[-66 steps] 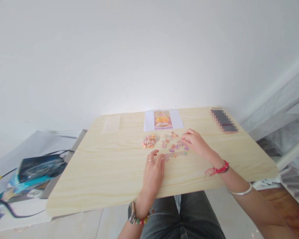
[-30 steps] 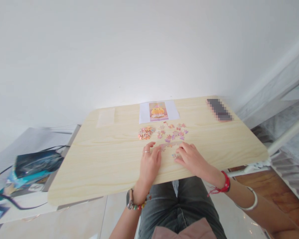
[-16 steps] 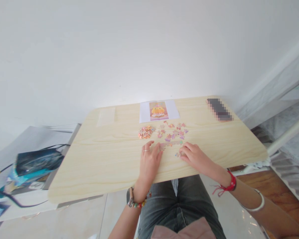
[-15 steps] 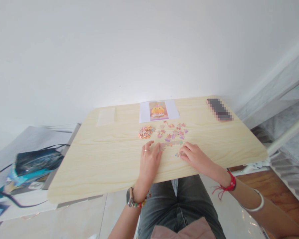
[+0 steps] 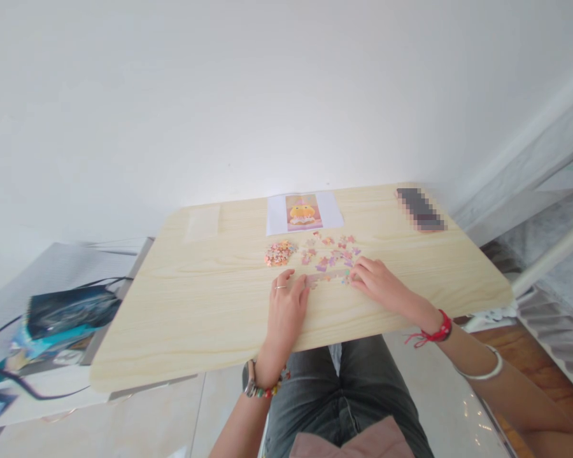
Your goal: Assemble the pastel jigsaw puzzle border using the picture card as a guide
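A narrow strip of joined jigsaw pieces (image 5: pixel 327 277) lies across the table in front of me. My left hand (image 5: pixel 287 305) rests at its left end, fingers apart, the thumb side touching the strip. At the right end, my right hand (image 5: pixel 375 283) is closed in a pinch on a small puzzle piece (image 5: pixel 346 280), partly hidden by the fingertips. Whether that piece is joined to the strip I cannot tell. Loose pieces (image 5: pixel 334 254) are spread just beyond the strip, and a dense pile of pieces (image 5: pixel 279 253) sits beyond my left hand.
Behind the pieces lies a paper sheet with a printed yellow figure (image 5: pixel 303 213). A pale, flat translucent item (image 5: pixel 203 222) is at the table's back left; a blurred-out phone (image 5: pixel 420 210) is at the back right. Left of the table (image 5: pixel 195 324) stand a dark bag (image 5: pixel 74 308) and cables.
My right hand has moved away from me, bringing the pinched piece from the near side up to the strip's right end. My left hand has stayed in place.
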Demonstrator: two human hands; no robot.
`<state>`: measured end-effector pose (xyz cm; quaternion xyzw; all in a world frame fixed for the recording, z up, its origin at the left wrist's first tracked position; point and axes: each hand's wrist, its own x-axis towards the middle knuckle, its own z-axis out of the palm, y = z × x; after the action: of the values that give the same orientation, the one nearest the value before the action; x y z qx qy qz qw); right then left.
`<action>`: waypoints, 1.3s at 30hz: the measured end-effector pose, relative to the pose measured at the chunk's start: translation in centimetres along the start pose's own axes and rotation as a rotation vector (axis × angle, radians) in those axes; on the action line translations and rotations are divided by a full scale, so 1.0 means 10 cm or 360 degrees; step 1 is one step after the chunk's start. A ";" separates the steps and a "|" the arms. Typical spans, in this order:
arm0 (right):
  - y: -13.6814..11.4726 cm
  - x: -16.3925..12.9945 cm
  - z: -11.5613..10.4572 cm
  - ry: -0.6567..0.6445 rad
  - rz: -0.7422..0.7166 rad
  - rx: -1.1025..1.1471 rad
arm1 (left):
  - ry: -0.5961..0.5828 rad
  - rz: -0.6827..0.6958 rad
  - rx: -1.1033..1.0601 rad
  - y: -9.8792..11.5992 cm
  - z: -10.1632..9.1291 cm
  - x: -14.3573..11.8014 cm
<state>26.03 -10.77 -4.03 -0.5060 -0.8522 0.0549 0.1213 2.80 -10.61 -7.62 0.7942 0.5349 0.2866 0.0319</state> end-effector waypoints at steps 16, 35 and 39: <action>0.00 0.05 -0.01 0.0058 -0.0020 -0.0086 | -0.0004 -0.0016 -0.0035 0.00 -0.01 0.00; 0.08 0.09 0.02 0.0125 -0.0139 0.0067 | 0.0032 0.0009 -0.0023 -0.01 0.01 0.00; 0.08 0.09 0.03 0.0119 -0.0146 0.0056 | 0.0019 0.0001 -0.0013 -0.01 0.01 0.00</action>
<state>26.20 -9.62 -4.34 -0.4659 -0.8682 0.0452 0.1644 2.73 -10.53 -7.74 0.7925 0.5337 0.2934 0.0320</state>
